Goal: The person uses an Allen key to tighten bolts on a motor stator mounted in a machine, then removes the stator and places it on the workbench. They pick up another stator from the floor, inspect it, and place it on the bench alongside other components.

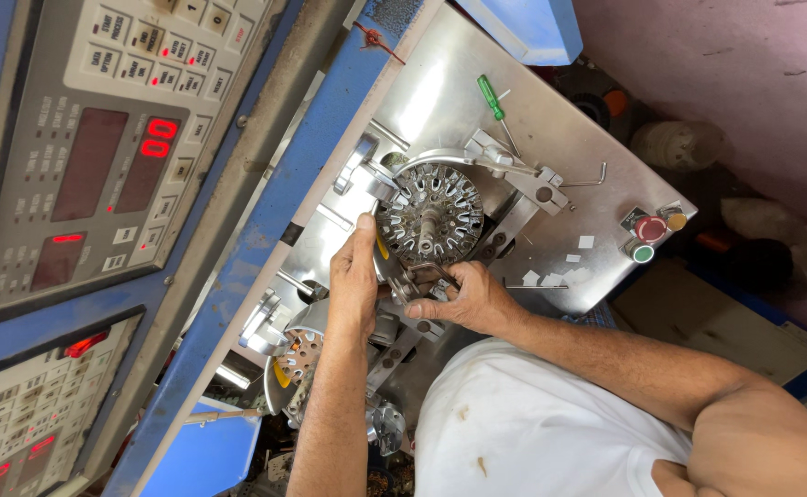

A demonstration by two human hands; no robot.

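Note:
A round slotted metal core sits on a spindle in a shiny steel fixture on the machine table. My left hand reaches up to the core's lower left rim, thumb and fingers pinching a small yellow-tipped piece against it. My right hand comes in from the right and grips a metal clamp part just below the core. A curved steel arm wraps the core's upper side.
A green-handled screwdriver and a hex key lie on the table. Red, green and yellow buttons sit at its right edge. A control panel with red displays fills the left. A second slotted core sits lower down.

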